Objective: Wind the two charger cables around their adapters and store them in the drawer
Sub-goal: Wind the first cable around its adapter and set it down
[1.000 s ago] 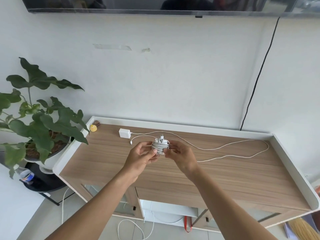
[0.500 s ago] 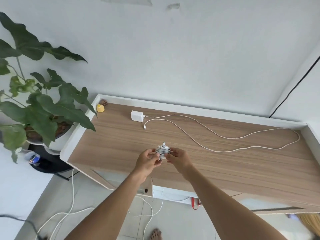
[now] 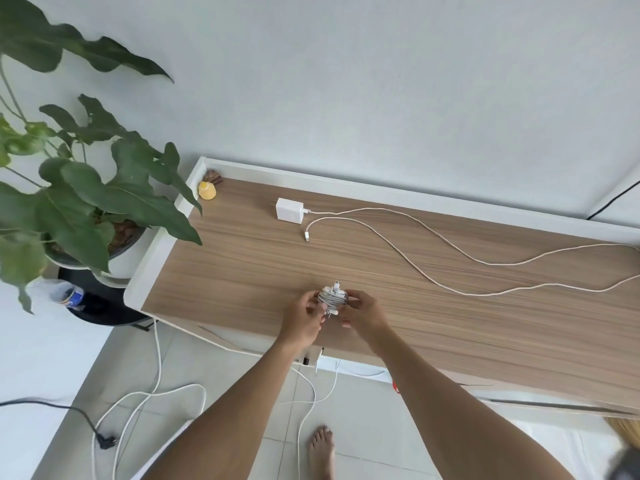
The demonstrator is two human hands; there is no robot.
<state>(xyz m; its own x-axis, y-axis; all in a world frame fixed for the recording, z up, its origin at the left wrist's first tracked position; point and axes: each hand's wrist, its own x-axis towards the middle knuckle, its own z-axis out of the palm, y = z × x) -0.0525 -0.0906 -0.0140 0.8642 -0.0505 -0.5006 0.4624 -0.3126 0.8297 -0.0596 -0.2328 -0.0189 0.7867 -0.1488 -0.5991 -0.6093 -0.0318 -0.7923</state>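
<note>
White cord wrapped in tight turns round a small white adapter makes a compact wound charger bundle [image 3: 331,296], held just over the near part of the pale wood-grain worktop [image 3: 242,268]. The left hand [image 3: 302,320] pinches the bundle's left side and the right hand [image 3: 363,315] its right, the fingers [image 3: 351,295] of both curled in and clamped on the coils; a plug tip pokes up from the top. Far and to the left, a second white square adapter [image 3: 289,210] lies flat on the worktop, its long loose white cable [image 3: 502,264] trailing off to the right and looping back, the free connector lying close by the adapter. A small yellow object [image 3: 207,191] sits in the far left corner. Left of the worktop stands a leafy green potted plant [image 3: 86,188]; white cords [image 3: 152,396] sprawl on the tiled floor, near a bare foot [image 3: 321,448].
</note>
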